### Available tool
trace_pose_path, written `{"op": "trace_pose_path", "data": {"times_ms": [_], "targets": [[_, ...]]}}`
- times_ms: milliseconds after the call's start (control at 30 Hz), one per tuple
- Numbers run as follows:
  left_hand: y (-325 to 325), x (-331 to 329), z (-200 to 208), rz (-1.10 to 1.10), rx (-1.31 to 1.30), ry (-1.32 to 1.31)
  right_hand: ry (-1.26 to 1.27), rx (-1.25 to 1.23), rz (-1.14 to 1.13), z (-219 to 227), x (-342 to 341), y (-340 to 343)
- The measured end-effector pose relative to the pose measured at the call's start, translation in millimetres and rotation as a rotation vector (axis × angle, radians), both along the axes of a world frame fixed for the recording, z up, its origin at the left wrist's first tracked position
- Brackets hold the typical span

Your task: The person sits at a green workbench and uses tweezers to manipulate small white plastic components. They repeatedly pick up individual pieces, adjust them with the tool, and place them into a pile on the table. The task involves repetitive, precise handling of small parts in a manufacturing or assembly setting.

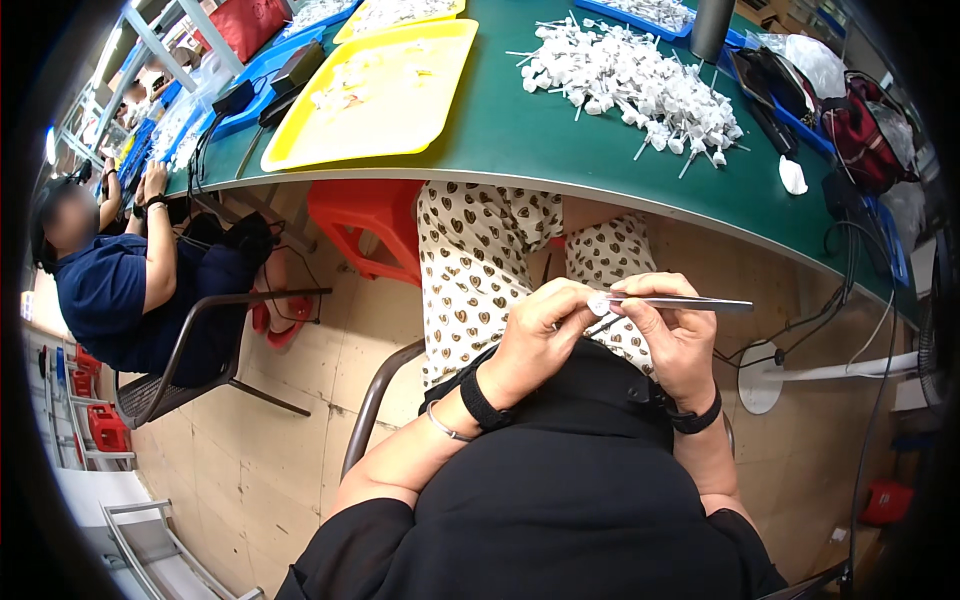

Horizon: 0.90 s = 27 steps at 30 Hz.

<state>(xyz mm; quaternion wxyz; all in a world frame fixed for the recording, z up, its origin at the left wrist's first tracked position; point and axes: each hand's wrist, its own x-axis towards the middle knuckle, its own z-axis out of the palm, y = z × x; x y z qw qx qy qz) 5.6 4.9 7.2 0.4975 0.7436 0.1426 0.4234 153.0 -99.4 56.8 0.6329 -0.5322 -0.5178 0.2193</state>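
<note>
Over my lap, my left hand (540, 335) pinches a small white piece (599, 303) between thumb and fingertips. Metal tweezers (700, 301) lie in my right hand (675, 345), which is closed round them. Their shut-looking end points right, and their other end is close to the white piece. What exactly the tweezers' near end touches is too small to tell. Beyond my hands, a heap of similar white pieces with thin stems (630, 85) is spread on the green table (500, 130).
A yellow tray (430, 125) with a few small pieces stands at the table's left. A dark cylinder (711, 30) and a maroon bag (865, 130) are at the right. Cables hang by a white stand (760, 378). A red stool (365, 225) and a seated co-worker (110, 290) are leftward.
</note>
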Motion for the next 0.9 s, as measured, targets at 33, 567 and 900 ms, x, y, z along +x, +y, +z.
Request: {"op": "trace_pose_path", "data": {"times_ms": [33, 567, 900], "targets": [[-0.1, 0.1, 0.4, 0.004, -0.004, 0.001, -0.001, 0.003, -0.005, -0.4, 0.6, 0.0], [0.6, -0.4, 4.4, 0.066, 0.087, 0.01, -0.11, 0.013, -0.017, 0.1, -3.1, 3.8], [0.3, -0.7, 4.7, 0.068, 0.13, 0.033, -0.142, -0.018, -0.061, 1.6, -3.3, 2.2]]}}
